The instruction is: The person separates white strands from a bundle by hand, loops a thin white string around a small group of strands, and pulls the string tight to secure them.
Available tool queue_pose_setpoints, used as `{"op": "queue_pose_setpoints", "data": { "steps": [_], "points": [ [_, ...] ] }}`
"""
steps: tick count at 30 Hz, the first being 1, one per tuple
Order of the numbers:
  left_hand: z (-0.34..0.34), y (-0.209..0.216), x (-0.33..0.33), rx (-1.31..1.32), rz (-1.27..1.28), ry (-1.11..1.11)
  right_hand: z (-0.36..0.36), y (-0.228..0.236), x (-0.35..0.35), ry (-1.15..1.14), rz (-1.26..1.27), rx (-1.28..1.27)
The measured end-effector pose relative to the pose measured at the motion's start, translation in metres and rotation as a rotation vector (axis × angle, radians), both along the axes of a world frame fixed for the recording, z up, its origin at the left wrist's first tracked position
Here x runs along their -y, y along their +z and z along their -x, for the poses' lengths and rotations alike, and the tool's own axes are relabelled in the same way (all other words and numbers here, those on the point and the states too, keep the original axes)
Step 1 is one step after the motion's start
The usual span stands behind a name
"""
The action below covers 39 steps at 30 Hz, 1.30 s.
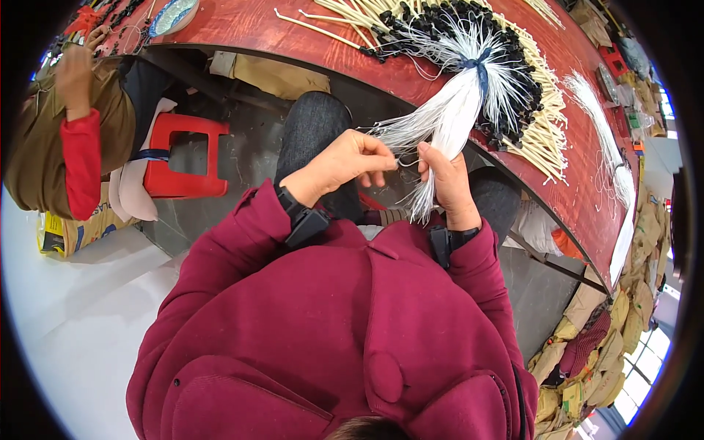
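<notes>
A thick bundle of thin white strings (pixel 458 110) hangs over the near edge of the red table, tied round with a dark blue band (pixel 480 67). My right hand (pixel 449 183) is closed round the lower part of the bundle, and the loose ends stick out below the fingers. Just to the left, my left hand (pixel 348 165) is pinched, with a thin white string at its fingertips between the two hands. Beyond the band the strings spread toward black pieces (pixel 529 92) on many cream-coloured sticks (pixel 546 139), which lie fanned out on the table.
The red table (pixel 308 44) curves round in front of my knees. A second white string bundle (pixel 622 183) lies on it at right. At left a person (pixel 66 125) sits by a red stool (pixel 187 155). A bowl (pixel 172 16) stands at the far left; brown sacks (pixel 587 367) are piled at right.
</notes>
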<state>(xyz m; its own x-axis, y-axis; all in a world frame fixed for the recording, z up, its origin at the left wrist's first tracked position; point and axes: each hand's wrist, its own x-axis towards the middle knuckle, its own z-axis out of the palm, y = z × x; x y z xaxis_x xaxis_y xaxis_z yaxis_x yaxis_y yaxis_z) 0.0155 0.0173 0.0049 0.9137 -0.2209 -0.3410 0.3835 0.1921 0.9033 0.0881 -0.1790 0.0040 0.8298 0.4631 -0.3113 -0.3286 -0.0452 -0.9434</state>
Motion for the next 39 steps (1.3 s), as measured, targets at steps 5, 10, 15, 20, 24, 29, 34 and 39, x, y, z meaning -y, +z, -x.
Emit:
{"op": "queue_pose_setpoints", "data": {
  "steps": [5,10,15,20,24,29,34,39],
  "points": [
    [0.010,0.018,-0.006,-0.081,-0.034,-0.047,-0.002,-0.002,0.002,-0.008,-0.009,0.001],
    [0.009,0.023,-0.002,-0.079,-0.009,0.006,0.000,-0.003,0.000,-0.011,-0.021,0.018],
    [0.013,0.015,0.001,-0.037,-0.167,-0.081,0.001,-0.003,0.001,-0.014,-0.008,-0.002],
    [0.020,0.022,0.015,-0.034,-0.081,-0.097,0.001,-0.007,0.001,-0.017,-0.027,0.002],
    [0.007,0.012,0.027,0.225,0.181,0.112,-0.002,-0.010,0.001,-0.015,-0.061,0.002],
    [-0.016,0.022,0.050,0.137,0.395,0.195,-0.004,-0.021,-0.001,-0.025,-0.079,-0.015],
    [-0.019,0.006,0.035,0.655,-0.561,0.351,-0.002,-0.004,-0.002,-0.009,0.051,0.072],
    [-0.014,-0.001,0.024,0.871,-0.705,0.226,0.001,-0.008,-0.001,0.010,0.013,0.069]
  ]
}}
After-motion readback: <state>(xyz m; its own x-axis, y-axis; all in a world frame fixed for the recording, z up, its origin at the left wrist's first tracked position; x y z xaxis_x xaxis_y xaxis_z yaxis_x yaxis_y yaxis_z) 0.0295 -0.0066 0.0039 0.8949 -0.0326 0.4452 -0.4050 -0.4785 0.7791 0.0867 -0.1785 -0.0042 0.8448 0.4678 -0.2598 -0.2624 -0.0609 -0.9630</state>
